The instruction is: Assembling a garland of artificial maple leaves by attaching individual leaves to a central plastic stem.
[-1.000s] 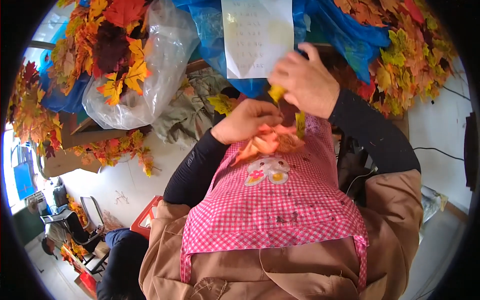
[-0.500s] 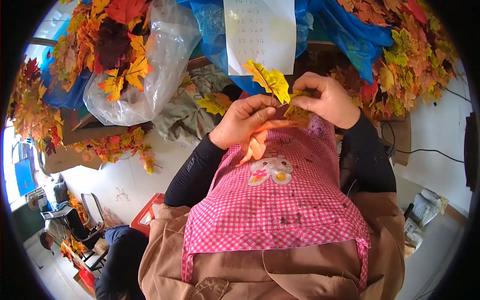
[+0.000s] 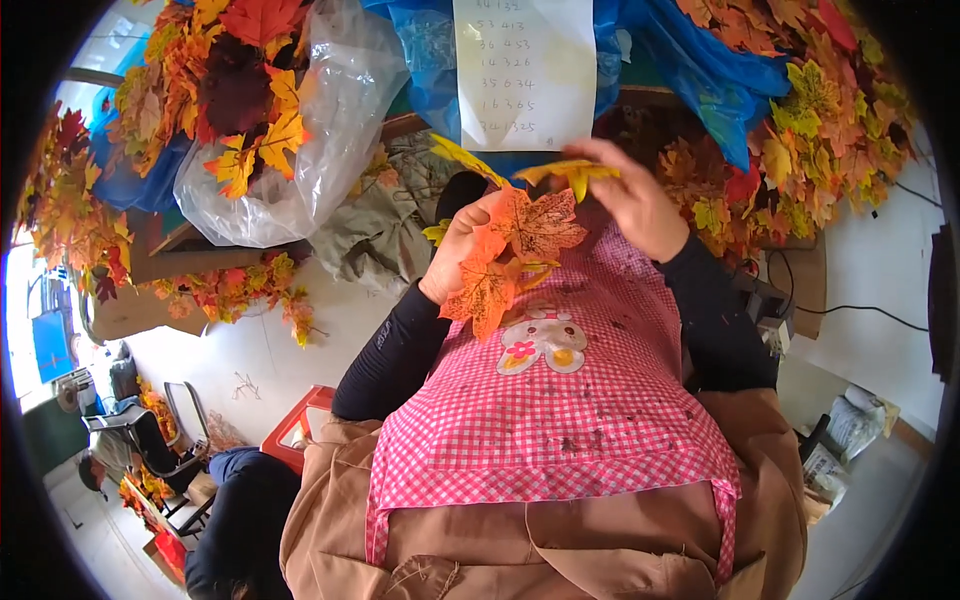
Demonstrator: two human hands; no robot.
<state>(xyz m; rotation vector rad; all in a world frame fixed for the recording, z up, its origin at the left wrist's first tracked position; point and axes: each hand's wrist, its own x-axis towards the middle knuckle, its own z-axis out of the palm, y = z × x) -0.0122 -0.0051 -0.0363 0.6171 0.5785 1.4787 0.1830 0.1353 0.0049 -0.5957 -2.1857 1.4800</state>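
My left hand [image 3: 458, 252] is closed on a spray of artificial maple leaves above my lap. Two speckled orange leaves [image 3: 538, 226] hang in front of its fingers. A yellow leaf [image 3: 466, 158] sticks up behind them, and another yellow leaf [image 3: 568, 176] points to the right. Beside that leaf's tip is my right hand [image 3: 640, 210], its fingers stretched out and somewhat blurred; whether they touch the leaf is unclear. The stems inside my left hand are hidden.
Ahead, a white paper sheet [image 3: 525, 75] with handwriting hangs over blue plastic [image 3: 690, 75]. Artificial autumn leaves are heaped left [image 3: 240, 95] and right [image 3: 810, 150], with a clear plastic bag [image 3: 345, 110] by the left heap. Another person's dark-clothed leg [image 3: 245, 520] is at lower left.
The spray has turned, bringing the orange leaves up to the front and tilting the yellow leaf leftward. My right hand has gone from a pinch at the leaves to stretched fingers.
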